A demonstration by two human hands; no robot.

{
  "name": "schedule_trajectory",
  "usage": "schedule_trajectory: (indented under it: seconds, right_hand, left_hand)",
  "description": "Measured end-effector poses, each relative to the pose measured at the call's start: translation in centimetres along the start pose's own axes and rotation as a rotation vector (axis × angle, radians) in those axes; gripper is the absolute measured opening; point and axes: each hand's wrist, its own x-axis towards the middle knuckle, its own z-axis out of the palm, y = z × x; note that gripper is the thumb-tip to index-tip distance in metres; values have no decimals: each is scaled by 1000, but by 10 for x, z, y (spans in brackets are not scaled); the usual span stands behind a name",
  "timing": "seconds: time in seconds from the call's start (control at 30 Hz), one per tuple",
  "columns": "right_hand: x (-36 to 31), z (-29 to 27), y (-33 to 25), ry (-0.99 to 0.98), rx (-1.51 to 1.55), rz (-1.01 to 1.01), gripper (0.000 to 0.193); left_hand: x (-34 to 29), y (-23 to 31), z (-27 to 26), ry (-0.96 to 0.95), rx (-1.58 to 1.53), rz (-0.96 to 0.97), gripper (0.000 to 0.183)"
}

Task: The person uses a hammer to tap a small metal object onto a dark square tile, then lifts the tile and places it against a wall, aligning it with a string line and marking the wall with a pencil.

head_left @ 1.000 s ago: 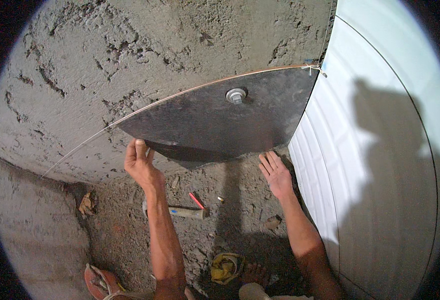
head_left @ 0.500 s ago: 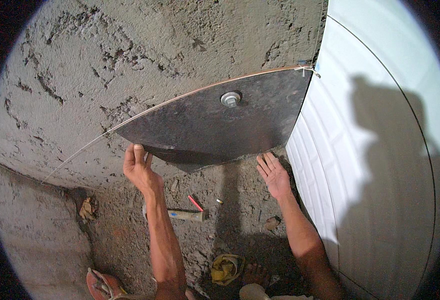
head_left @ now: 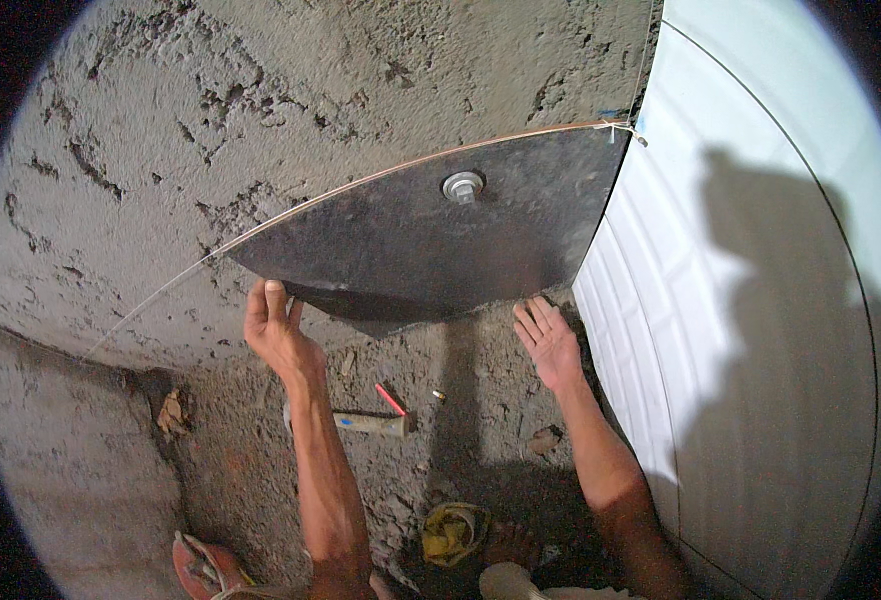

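Observation:
A dark grey tile (head_left: 391, 235) stands against the rough mortar wall, and a metal pipe fitting (head_left: 463, 188) shows through it. A thin string (head_left: 361, 180) runs along its upper edge. My left hand (head_left: 283, 325) pinches the tile's left edge near the lower corner, thumb on the edge. Beneath the tile's lower edge, towards the right, is my right hand (head_left: 551, 345), palm up with fingers stretched out. Its fingertips meet or nearly meet that edge; exact contact is unclear.
White panelled tiles (head_left: 651, 330) cover the right wall. On the rough ground lie a hammer-like tool (head_left: 371, 425), partly behind my left forearm, a red stick (head_left: 391, 399), a small stub (head_left: 440, 395), a yellow crumpled thing (head_left: 454, 533) and an orange-red object (head_left: 206, 565).
The view has shifted slightly. Both hands keep the same places at the tile, and its position looks unchanged.

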Motion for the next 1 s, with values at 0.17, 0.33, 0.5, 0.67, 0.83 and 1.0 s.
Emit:
schedule_trajectory:
  seconds: [0.17, 0.33, 0.5, 0.67, 0.83, 1.0]
  right_hand:
    - [-2, 7, -1, 12, 7, 6, 66]
    - [0, 3, 0, 10, 13, 9, 62]
    - [0, -7, 1, -65, 7, -10, 61]
    - [3, -10, 3, -84, 30, -3, 64]
    - [-2, -3, 0, -50, 0, -2, 65]
    - [-1, -2, -1, -48, 16, -3, 59]
  left_hand:
    - [5, -3, -6, -32, -11, 11, 27]
    - [8, -4, -8, -33, -45, -11, 25]
    - [7, -7, -3, -10, -24, -7, 29]
    - [6, -6, -5, 6, -42, -10, 32]
    - [4, -3, -4, -7, -27, -2, 30]
    - [3, 0, -2, 9, -33, -13, 29]
